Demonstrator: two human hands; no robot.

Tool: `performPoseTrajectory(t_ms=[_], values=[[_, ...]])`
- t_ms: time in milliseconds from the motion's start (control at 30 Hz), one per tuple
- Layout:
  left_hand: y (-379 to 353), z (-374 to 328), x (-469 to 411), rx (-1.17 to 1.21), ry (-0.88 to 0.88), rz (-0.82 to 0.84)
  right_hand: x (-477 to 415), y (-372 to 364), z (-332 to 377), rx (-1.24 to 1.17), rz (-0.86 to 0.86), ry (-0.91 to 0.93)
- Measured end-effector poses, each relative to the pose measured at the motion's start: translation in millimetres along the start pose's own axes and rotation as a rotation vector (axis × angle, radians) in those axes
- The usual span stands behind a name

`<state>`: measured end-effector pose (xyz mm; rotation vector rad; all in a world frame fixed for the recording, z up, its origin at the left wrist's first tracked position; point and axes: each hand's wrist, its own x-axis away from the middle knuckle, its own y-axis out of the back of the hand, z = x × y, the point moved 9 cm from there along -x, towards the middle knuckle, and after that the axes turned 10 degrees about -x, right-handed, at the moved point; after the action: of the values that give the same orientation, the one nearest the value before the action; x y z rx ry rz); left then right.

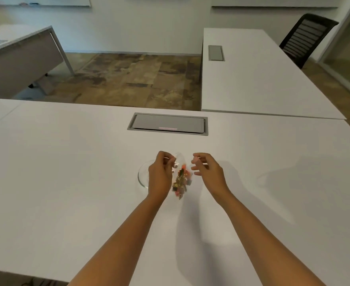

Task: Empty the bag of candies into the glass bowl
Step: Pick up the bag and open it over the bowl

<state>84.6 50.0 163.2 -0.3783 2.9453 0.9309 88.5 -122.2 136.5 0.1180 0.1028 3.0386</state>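
A clear plastic bag of candies [180,180] hangs above the table, with red, gold and dark wrapped sweets gathered in its lower part. My left hand [161,174] pinches the bag's top edge. Just to the right, my right hand [206,169] hovers with its fingers apart; whether they touch the bag's other edge is unclear. The glass bowl [142,176] stands on the white table under and behind my left hand. Only its left rim shows; the rest is hidden by the hand and bag.
A grey cable hatch [168,124] is set into the white table [67,162] beyond the bowl. A second white desk [262,79] runs off to the back right with a black chair [306,38] behind it. Another desk [15,54] stands at the back left.
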Motion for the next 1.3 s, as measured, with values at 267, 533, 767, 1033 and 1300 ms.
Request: performPoseTrajectory(t_ms=[267, 533, 767, 1033, 1300], values=[[-8, -7, -19, 0.175, 0.241, -0.034, -3, -41, 26, 0.086, 0.128, -0.041], [-18, 0, -24, 0.281, 0.309, 0.125, -7, -55, 26, 0.200, 0.187, -0.093], [-13, 3, -31, 0.318, 0.412, 0.143, -12, -59, 30, 0.262, 0.191, -0.108], [-2, -6, -35, 0.385, 0.429, 0.074, -23, -34, 52, 0.227, -0.120, -0.045], [-7, -13, -38, 0.255, 0.399, 0.113, -31, -26, 60, 0.325, -0.193, -0.052]])
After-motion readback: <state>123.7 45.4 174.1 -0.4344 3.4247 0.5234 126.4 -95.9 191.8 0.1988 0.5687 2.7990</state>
